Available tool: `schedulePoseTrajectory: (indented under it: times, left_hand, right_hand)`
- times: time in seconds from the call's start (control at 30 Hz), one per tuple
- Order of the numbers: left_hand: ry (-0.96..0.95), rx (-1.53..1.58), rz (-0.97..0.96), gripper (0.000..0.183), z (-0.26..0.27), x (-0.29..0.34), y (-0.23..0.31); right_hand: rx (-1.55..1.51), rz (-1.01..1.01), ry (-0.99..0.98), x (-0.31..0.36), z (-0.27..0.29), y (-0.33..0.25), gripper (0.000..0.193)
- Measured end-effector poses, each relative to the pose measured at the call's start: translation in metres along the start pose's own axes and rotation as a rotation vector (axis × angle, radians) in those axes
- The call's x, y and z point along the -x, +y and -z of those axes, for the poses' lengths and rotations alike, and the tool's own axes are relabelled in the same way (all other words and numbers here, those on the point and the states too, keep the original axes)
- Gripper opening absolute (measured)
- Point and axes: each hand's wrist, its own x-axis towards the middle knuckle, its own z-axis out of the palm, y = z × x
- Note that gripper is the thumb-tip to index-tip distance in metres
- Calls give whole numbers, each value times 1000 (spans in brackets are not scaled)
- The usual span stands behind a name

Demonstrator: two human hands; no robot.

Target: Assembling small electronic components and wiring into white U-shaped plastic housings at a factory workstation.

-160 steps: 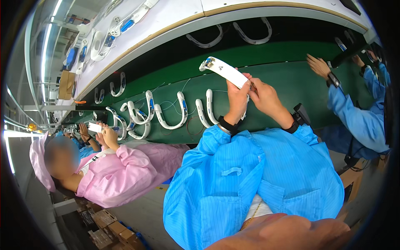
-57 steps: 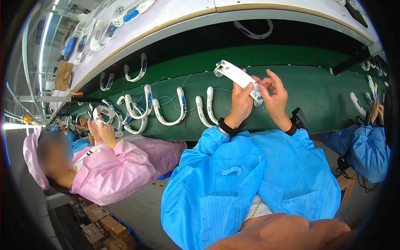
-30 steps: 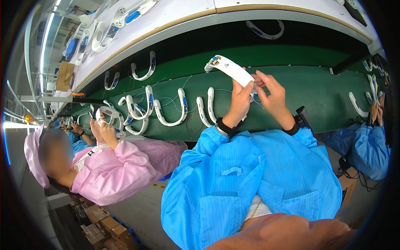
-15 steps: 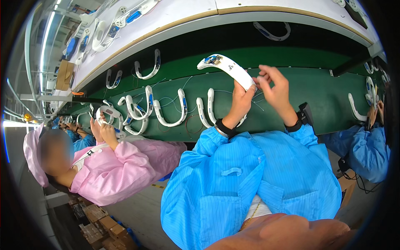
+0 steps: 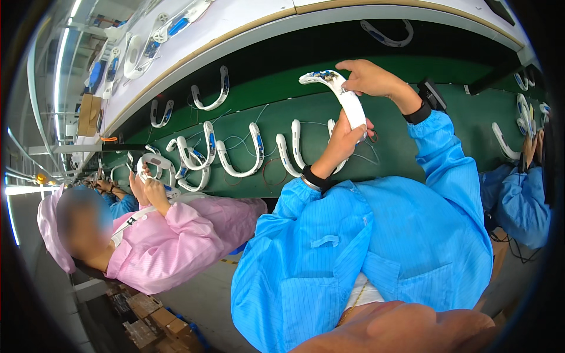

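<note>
A white curved plastic housing is held up over the green work surface. Brown, gold and blue electronic parts show in its far end. My left hand is closed around the near end, with fingertips showing past the right edge. At the upper bend, my right hand has its fingers against the housing's right edge, and the index finger stretches out beside the electronics. How firmly the right fingers grip is partly hidden. Just left of my left hand lie more U-shaped white housings.
Several similar housings with thin cables rest on the green work surface. A white shelf with parts runs above the far side. A co-worker in pink works at the left, another in blue at the right.
My right hand has moved up and away to the housing's upper bend. The housing has turned more upright and shifted right, with my left hand still around its near end.
</note>
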Motion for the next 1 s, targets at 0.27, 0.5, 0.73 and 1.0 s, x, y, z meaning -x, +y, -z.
schedulePoseTrajectory:
  times: [0.27, 0.5, 0.73, 1.0]
  left_hand:
    - [31, 7, 9, 50, 3, -10, -4]
    - [-60, 233, 165, 48, -7, -8, 14]
    - [22, 557, 123, 40, 6, -12, 17]
    - [318, 882, -85, 37, 58, -30, 60]
  right_hand:
    - [-50, 57, 153, 7, 7, -21, 57]
    - [-819, -19, 424, -55, 48, 46, 10]
    - [-920, -148, 330, -33, 16, 97, 35]
    - [-1122, -244, -335, 93, -58, 99, 66]
